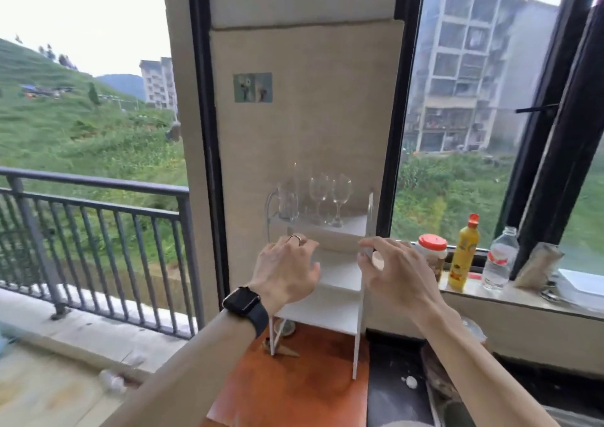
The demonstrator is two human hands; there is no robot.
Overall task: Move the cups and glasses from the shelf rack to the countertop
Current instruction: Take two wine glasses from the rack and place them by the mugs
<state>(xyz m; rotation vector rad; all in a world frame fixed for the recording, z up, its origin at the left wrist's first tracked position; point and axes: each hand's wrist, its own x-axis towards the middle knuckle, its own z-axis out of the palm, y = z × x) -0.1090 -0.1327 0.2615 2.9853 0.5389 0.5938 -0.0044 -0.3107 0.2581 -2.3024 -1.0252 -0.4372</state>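
Glass on the rack's (pixel 340 309) top shelf, two stemmed glasses (pixel 330 197) and a cup (pixel 288 205), is all unmoved; my left hand (pixel 287 271) and right hand (pixel 389 268) hover near the middle shelf, fingers apart, empty.

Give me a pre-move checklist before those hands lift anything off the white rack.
1. Glassware upright on top shelf: wine glasses and the clear cup stand upright. Ok.
2. Left hand free: nothing visibly held. Ok.
3. Right hand free: fingers curl at the rack's side panel; cannot tell.
4. Landing spot: orange countertop before the rack looks bare. Ok.
5. Hands at glass height: both sit below the top shelf. Not ok.
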